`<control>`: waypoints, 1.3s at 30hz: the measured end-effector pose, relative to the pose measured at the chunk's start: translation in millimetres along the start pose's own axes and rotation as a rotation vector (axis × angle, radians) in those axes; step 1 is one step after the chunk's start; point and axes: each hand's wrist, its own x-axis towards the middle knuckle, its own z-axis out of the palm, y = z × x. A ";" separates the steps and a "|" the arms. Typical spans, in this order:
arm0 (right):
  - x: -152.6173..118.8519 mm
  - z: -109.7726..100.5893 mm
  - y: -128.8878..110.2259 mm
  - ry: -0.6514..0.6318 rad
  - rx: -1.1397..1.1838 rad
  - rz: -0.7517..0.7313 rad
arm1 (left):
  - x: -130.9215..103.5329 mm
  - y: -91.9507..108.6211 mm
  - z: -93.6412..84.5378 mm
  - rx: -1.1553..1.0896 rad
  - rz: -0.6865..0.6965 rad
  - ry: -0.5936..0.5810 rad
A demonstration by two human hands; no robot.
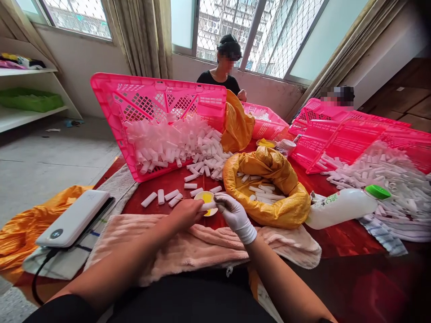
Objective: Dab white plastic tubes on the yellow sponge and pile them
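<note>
My bare left hand is closed on one end of a short white tube. At the tube's other end is my right hand, in a white glove with darkened fingertips, its fingers pressed together there. Beneath the tube sits a small round dish with something yellow in it. Several loose white tubes lie on the red tabletop left of the dish. Just right of my hands, an orange cloth sack with a rolled rim holds more tubes.
A tilted pink crate spills tubes at the back left. A green-capped bottle lies at the right, near another tube pile. Pink towel lines the front edge; a power bank rests left. A person sits opposite.
</note>
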 end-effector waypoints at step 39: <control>64.5 -146.9 20.4 0.037 -1.043 0.370 | 48.1 -13.9 -33.6 -0.038 -0.295 -0.096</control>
